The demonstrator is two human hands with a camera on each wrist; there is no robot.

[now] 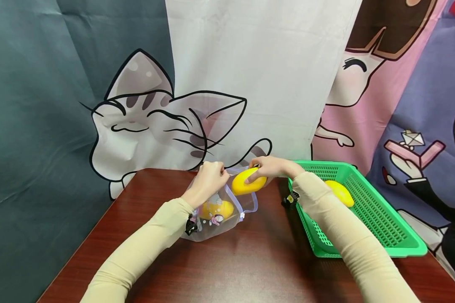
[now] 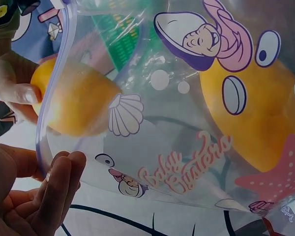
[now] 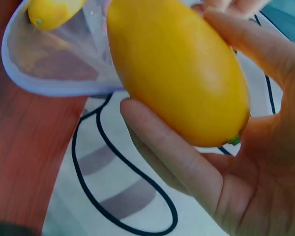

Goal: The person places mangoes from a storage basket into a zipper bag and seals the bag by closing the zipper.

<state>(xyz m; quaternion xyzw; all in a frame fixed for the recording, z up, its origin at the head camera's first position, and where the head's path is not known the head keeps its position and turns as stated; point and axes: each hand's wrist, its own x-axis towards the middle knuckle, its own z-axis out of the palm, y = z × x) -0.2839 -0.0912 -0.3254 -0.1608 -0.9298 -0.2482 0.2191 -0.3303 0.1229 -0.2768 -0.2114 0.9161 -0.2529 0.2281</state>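
Note:
My left hand pinches the purple-edged rim of a clear plastic zip bag printed with cartoon figures. The bag leans on the table with its mouth facing right, and one yellow mango shows inside through the plastic. At the bag's mouth, my right hand grips another yellow mango between thumb and fingers. That oval fruit has a small green stem nub at the palm end. In the left wrist view its front end shows through the bag's wall, close by the rim.
A green plastic basket stands on the right of the brown table, partly under my right forearm. One more yellow mango lies in it. Behind the table hangs a printed cartoon cloth.

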